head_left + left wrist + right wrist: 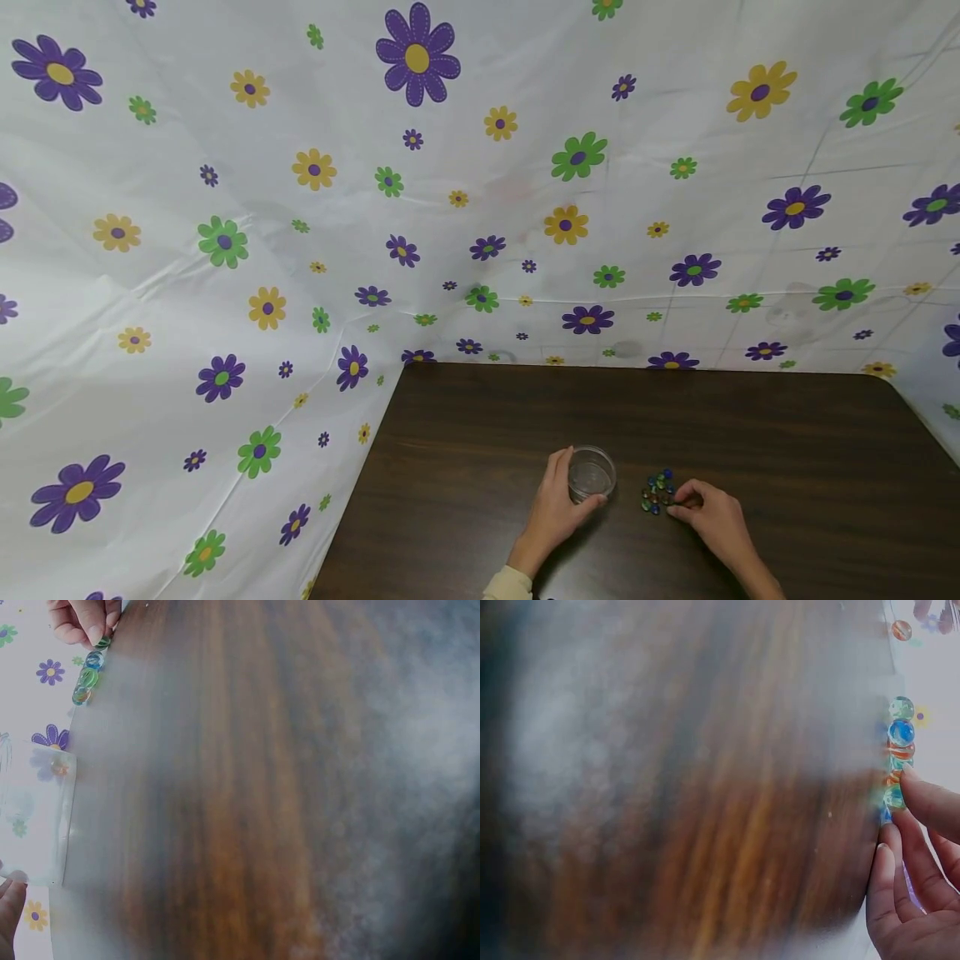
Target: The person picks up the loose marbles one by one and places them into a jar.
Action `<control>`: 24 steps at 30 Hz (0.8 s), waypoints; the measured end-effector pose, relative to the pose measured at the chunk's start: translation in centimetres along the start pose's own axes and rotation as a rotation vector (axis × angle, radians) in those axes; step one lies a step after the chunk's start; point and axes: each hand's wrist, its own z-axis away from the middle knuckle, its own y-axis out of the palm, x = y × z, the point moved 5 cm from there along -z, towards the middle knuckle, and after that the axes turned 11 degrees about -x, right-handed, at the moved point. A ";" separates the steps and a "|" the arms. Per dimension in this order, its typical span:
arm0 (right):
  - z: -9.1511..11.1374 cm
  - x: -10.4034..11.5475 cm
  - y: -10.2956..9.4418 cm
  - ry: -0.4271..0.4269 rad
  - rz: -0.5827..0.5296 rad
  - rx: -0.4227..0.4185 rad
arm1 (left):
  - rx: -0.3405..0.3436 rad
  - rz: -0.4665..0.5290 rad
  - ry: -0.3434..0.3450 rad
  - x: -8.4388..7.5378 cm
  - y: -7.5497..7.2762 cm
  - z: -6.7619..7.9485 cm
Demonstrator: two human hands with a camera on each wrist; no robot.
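Observation:
My left hand (553,510) holds a clear round glass dish (592,473) standing on the table, thumb on its near side and fingers around its left. Through the dish's wall, an orange marble (60,766) shows in the left wrist view. To the right of the dish lies a small cluster of glass marbles (654,493) in green, blue and orange. At the cluster's right edge my right hand (712,515) pinches a marble between thumb and fingertips. The right wrist view shows its thumb (930,799) against the marbles, partly covering them.
The dark wood-patterned table (480,433) has its back edge against a hanging white sheet (480,208) printed with purple, green and yellow flowers. The sheet also runs along the table's left side.

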 end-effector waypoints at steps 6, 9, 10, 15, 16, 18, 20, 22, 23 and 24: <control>0.0 0.1 0.0 0.007 -0.012 0.000 | -0.003 -0.005 0.005 -0.1 0.0 0.0; -0.1 0.1 0.0 0.021 -0.018 -0.002 | -0.004 -0.006 0.009 -0.1 0.0 0.0; -0.1 0.1 -0.1 0.026 -0.020 -0.004 | -0.004 -0.008 0.010 -0.1 0.0 0.0; -0.1 0.1 -0.4 0.013 -0.017 -0.033 | 0.001 -0.014 0.008 -0.1 0.0 0.0; -0.1 0.1 -0.5 0.003 -0.011 -0.042 | 0.002 -0.014 0.007 -0.1 0.0 0.0; -0.1 0.1 -0.7 -0.020 0.000 -0.057 | 0.004 -0.012 0.008 -0.1 0.0 0.0; -0.1 0.1 -0.8 -0.045 0.013 -0.079 | 0.005 -0.009 0.009 -0.1 0.0 0.0; -0.1 0.0 -1.0 -0.061 0.024 -0.100 | 0.006 -0.008 0.010 -0.1 0.0 0.0; -0.1 0.0 -1.0 -0.068 0.030 -0.114 | 0.007 -0.008 0.011 -0.1 0.0 0.0; -0.1 0.0 -1.1 -0.075 0.035 -0.128 | 0.006 -0.009 0.013 -0.1 0.0 0.0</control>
